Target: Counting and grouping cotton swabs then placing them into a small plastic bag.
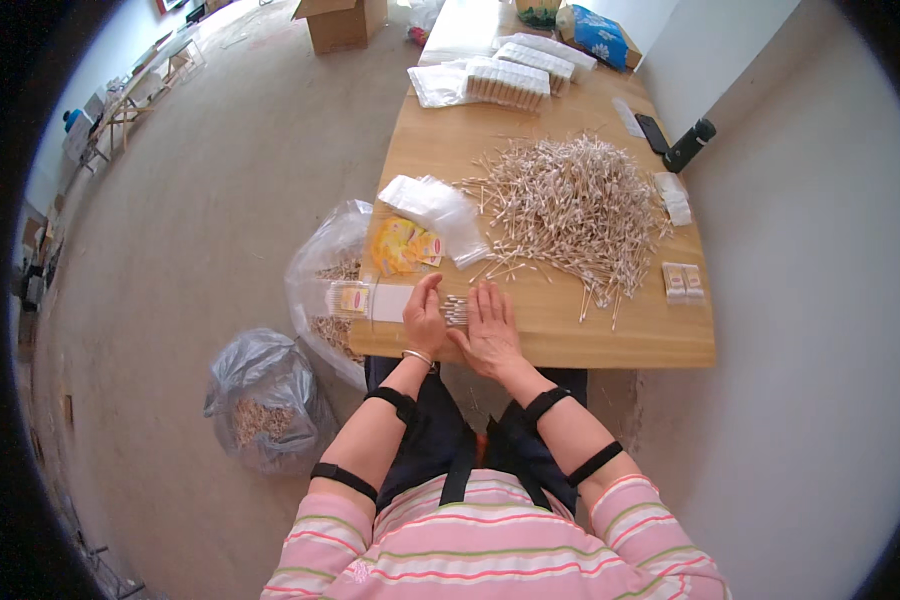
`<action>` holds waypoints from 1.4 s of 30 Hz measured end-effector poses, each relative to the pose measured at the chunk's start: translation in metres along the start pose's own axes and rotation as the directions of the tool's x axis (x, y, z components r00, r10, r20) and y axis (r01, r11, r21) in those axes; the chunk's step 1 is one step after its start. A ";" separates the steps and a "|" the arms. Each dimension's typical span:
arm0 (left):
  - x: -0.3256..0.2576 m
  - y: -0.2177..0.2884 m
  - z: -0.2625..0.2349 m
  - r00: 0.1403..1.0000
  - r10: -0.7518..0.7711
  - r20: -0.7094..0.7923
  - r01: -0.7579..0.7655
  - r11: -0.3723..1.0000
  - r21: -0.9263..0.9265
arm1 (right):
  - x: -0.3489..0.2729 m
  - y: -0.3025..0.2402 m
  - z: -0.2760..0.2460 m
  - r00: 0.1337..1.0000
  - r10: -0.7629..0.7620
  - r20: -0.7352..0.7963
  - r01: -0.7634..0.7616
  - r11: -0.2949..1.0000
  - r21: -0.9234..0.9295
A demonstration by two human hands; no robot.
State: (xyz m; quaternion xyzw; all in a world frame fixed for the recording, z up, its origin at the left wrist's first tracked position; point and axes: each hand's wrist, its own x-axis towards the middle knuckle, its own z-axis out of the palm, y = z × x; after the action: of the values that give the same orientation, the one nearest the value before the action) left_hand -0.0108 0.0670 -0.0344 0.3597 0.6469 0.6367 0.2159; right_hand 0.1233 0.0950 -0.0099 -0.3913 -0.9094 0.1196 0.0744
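Both hands lie flat, fingers spread: left hand (424, 318) and right hand (490, 328) flank a small bundle of cotton swabs (454, 310) on the wooden table (570, 330), touching its ends.

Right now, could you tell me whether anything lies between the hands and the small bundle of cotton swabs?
Nothing visible does: the left hand and right hand flank the bundle of swabs on the table, both touching it.
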 end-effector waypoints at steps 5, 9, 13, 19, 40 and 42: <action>-0.001 0.003 0.004 0.983 -0.168 0.077 0.184 0.913 -0.363 | -0.001 0.028 0.003 0.924 0.172 -0.342 0.022 0.868 0.496; -0.003 0.001 0.007 0.977 -0.195 0.085 0.213 0.893 -0.397 | 0.013 0.030 0.005 0.861 0.432 -0.268 -0.003 0.530 0.848; -0.004 -0.006 0.007 0.983 -0.134 0.122 0.168 0.924 -0.342 | 0.027 0.010 0.012 0.851 0.451 -0.269 0.021 0.483 0.875; -0.005 -0.004 0.004 0.981 -0.100 0.165 0.150 0.935 -0.322 | 0.029 -0.007 0.015 0.867 0.405 -0.292 0.099 0.433 0.896; -0.007 -0.004 0.003 0.982 -0.177 0.071 0.190 0.890 -0.414 | 0.034 -0.016 0.014 0.934 0.220 -0.283 0.028 0.743 0.669; -0.007 -0.007 0.003 0.987 -0.154 0.056 0.163 0.898 -0.408 | 0.034 -0.015 0.015 0.928 0.257 -0.271 0.022 0.686 0.728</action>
State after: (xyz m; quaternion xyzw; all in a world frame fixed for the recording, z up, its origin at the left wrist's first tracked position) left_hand -0.0052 0.0648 -0.0425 0.2594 0.5230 0.7350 0.3449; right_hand 0.0859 0.1071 -0.0187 -0.4040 -0.7334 0.3983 0.3746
